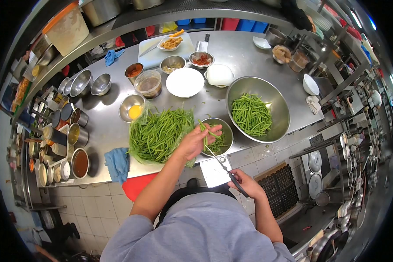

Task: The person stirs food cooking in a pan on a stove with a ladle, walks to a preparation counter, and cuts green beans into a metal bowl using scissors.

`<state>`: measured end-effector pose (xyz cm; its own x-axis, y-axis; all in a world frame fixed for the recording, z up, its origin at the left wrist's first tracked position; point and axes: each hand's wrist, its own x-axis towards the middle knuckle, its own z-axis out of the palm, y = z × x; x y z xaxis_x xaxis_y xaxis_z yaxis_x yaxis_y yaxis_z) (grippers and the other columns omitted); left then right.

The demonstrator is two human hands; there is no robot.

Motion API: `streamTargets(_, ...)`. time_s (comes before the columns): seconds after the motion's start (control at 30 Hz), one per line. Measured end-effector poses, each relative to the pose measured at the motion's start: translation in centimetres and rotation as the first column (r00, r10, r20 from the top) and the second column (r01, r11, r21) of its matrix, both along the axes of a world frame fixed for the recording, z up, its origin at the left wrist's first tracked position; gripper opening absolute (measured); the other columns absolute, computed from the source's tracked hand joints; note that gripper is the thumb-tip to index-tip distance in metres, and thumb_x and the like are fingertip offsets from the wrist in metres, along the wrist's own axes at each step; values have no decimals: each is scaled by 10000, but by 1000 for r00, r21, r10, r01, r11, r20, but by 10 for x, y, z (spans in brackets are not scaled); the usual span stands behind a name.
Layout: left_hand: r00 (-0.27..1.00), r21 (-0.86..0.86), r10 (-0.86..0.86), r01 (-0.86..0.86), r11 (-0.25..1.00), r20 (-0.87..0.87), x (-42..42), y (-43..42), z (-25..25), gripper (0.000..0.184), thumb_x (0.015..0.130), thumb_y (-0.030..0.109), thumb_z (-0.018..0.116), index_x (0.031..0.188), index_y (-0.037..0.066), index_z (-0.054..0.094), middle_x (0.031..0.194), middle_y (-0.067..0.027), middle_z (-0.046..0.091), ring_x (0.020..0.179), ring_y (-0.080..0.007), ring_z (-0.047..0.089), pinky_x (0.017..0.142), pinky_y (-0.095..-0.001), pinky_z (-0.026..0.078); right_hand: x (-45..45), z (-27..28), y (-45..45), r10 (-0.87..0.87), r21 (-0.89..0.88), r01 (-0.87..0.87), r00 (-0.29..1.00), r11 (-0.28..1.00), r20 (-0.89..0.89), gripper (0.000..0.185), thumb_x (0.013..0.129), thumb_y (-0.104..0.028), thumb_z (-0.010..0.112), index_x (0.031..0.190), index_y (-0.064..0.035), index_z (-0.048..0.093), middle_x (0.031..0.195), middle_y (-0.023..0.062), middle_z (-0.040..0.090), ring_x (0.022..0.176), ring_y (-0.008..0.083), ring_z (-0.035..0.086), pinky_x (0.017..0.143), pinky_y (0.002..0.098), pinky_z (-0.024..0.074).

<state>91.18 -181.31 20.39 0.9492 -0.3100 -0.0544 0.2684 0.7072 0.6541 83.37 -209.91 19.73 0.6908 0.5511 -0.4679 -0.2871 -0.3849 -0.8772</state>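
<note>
My left hand (195,143) is closed on a few green beans (202,126), held above a small steel bowl (229,139) containing bean pieces. My right hand (247,184) grips black-handled scissors (223,160), their blades pointing up toward the left hand's fingers. Left of the small bowl, a big heap of green beans (159,134) lies in a clear plastic bag. To the right, a large steel bowl (280,101) holds more beans. Below the blades is a flat white sheet or board (215,172).
The steel table (231,48) carries a white plate (184,82), a bowl with yellow egg (129,109), a clear tub (148,85) and small food bowls. A cutting board (150,57) and cleaver (202,45) lie at the back. Blue cloth (117,165) hangs over the front edge.
</note>
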Motion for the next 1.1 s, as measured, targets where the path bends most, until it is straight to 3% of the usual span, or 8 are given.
streamTargets(0.3, 987, -220, -55, 22, 975, -148, -1, -1, -5, 106, 992, 232, 529, 1064, 159, 553, 1448, -182, 454, 1342, -340, 435, 1068, -482, 397, 3, 15, 4, -8, -19, 6, 993, 1000, -116, 552, 875, -265, 728, 1294, -9, 475, 906, 39, 610, 810, 106, 554, 724, 253, 462)
streamTargets(0.5, 989, 18, -17, 19, 1000, -148, 3, -3, -3, 146, 1014, 241, 485, 1111, 132, 490, 1445, -190, 456, 1345, -327, 433, 1125, -460, 323, 2, 13, 2, -27, -37, 24, 996, 999, -90, 555, 869, -279, 736, 1284, -13, 481, 898, 40, 609, 800, 107, 552, 716, 254, 459)
streamTargets(0.57, 996, 213, 5, 14, 977, -89, 6, -6, -5, 160, 1026, 239, 458, 1136, 124, 440, 1441, -204, 456, 1343, -331, 434, 1147, -444, 282, 3, -7, -5, -22, -13, 22, 1000, 1000, 2, 572, 857, -291, 748, 1280, -13, 482, 864, 38, 607, 780, 109, 547, 708, 255, 455)
streamTargets(0.8, 997, 216, 7, 10, 976, -78, 5, -8, -6, 145, 1039, 219, 419, 1143, 117, 429, 1430, -211, 466, 1352, -317, 422, 1149, -422, 265, 5, -1, -7, -11, -72, 15, 999, 997, 51, 604, 839, -302, 763, 1282, -6, 478, 820, 39, 605, 752, 117, 545, 705, 267, 458)
streamTargets(0.87, 996, 315, 2, 25, 949, -84, 5, -11, -5, 296, 1042, 283, 429, 1217, 45, 408, 1371, -130, 560, 1292, -216, 469, 1090, -336, 290, 4, 4, -4, -19, -98, 26, 997, 995, 73, 619, 826, -313, 773, 1279, -9, 482, 845, 59, 626, 770, 133, 565, 716, 275, 465)
streamTargets(0.9, 996, 315, 2, 25, 949, -85, 4, -12, -6, 296, 1042, 283, 429, 1217, 45, 408, 1371, -130, 560, 1292, -216, 469, 1090, -336, 290, 4, 5, -3, -19, -99, 26, 997, 995, 72, 619, 826, -313, 773, 1279, -9, 482, 845, 59, 626, 770, 133, 565, 716, 275, 465)
streamTargets(0.97, 1000, 446, -12, -2, 895, 29, 3, -14, -7, 323, 1042, 248, 423, 1270, 22, 393, 1372, -117, 563, 1330, -204, 421, 1131, -339, 235, 4, 6, -1, -13, -146, 28, 994, 989, 107, 619, 815, -321, 780, 1270, -15, 493, 873, 95, 657, 790, 156, 598, 725, 287, 475)
streamTargets(1.1, 999, 500, 1, -19, 866, 37, -1, -17, -2, 327, 1038, 222, 415, 1292, 18, 379, 1372, -108, 563, 1357, -202, 374, 1157, -348, 172, 4, 17, 6, -31, -177, 51, 993, 983, 116, 592, 807, -322, 784, 1241, -19, 520, 873, 126, 680, 787, 178, 626, 717, 304, 488)
